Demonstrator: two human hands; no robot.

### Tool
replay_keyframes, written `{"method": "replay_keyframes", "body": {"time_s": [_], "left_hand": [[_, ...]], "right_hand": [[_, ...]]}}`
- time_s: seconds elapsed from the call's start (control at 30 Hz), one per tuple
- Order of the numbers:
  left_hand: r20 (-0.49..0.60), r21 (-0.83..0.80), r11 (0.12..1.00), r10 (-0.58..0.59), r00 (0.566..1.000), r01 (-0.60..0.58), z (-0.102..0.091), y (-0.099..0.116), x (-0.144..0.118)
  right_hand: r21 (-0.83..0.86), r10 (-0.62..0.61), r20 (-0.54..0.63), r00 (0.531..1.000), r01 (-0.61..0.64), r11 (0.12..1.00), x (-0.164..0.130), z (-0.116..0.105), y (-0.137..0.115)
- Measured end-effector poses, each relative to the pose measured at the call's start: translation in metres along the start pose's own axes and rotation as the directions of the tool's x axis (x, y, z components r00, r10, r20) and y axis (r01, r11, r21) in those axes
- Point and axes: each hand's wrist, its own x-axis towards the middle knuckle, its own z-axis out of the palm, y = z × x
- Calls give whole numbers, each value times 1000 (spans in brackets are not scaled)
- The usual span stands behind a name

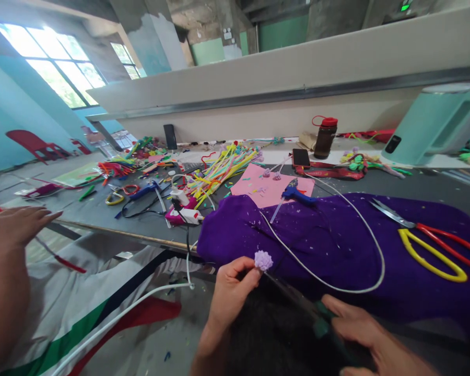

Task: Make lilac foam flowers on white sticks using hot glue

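Note:
My left hand [235, 290] pinches a small fluffy lilac chenille flower [263, 260] between thumb and fingertips, over the front edge of the table. In my right hand [362, 331] is a pair of scissors [297, 297] with dark green handles. Their blades are blurred and point up and left, with the tip close beneath the flower. Whether the blades touch it I cannot tell. Behind both hands a purple cloth [235, 230] covers the table edge, sprinkled with pale fluff.
A blue glue gun [297, 194] lies by a pink sheet [250, 185]. Red-and-yellow-handled scissors [434, 245] rest on the cloth, beside a looping white cable [325, 282]. Chenille stems [219, 172], a power strip [184, 215] and a kettle [431, 125] stand around. Another person's hand [11, 235] is at left.

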Motion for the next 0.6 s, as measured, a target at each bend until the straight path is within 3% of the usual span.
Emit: {"method": "replay_keyframes", "body": {"time_s": [0.13, 0.33, 0.5, 0.6], "left_hand": [[-1, 68, 997, 27, 1000, -27, 1, 1, -1], [8, 114, 992, 46, 999, -47, 2, -1, -1], [16, 98, 995, 32, 999, -33, 3, -2, -1], [36, 84, 996, 22, 999, -25, 3, -2, 0]], "right_hand": [[-70, 55, 90, 994, -49, 996, -1, 0, 4], [-48, 128, -16, 992, -128, 991, -6, 9, 8], [-58, 148, 78, 986, -144, 988, -7, 10, 18], [-6, 184, 59, 981, -184, 983, -14, 15, 31]]}}
